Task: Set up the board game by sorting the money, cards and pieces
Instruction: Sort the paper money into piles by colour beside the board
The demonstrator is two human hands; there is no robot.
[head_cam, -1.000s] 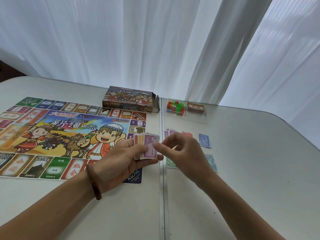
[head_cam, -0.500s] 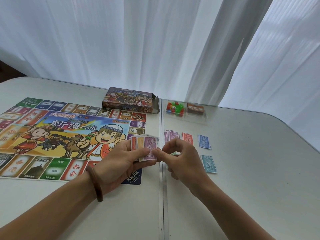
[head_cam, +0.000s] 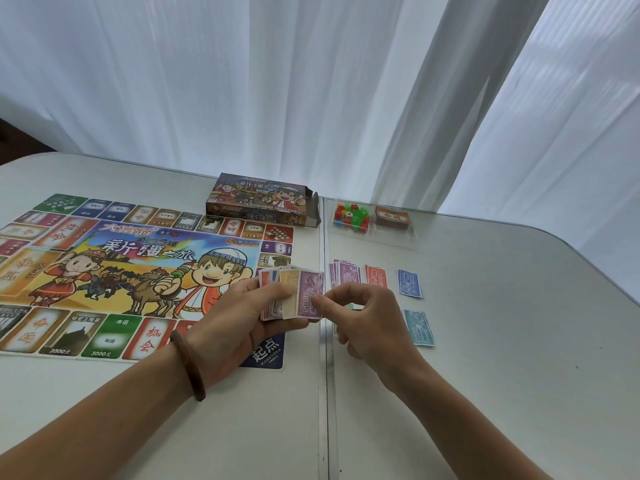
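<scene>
Gripping a fan (head_cam: 289,294) of paper money, the left hand (head_cam: 239,318) lays its thumb across the fronts and curls its fingers behind. The front sheet is a purple note (head_cam: 309,295) marked 5000. The right hand (head_cam: 369,322) pinches that note's right edge between thumb and forefinger, its other fingers curled underneath. Yellow, blue and red notes overlap to the left of the pinch.

Under and left of the grip lies the board (head_cam: 121,271), its blue corner square showing just below the left hand. A bracelet (head_cam: 188,365) circles the left wrist.

Just beyond the pinch, flat on the table (head_cam: 519,358), sits a purple pile (head_cam: 344,273). To its right come a red note (head_cam: 375,276), then a blue note (head_cam: 409,284), each apart from the next. A teal note (head_cam: 419,328) lies to the right of the right hand. A sliver of green paper shows behind its fingers.

Far beyond the grip stands the box (head_cam: 259,199), touching the board's far edge. Right of it a clear tray (head_cam: 412,237) holds coloured pieces (head_cam: 349,215) and a stack of cards (head_cam: 392,217), side by side.
</scene>
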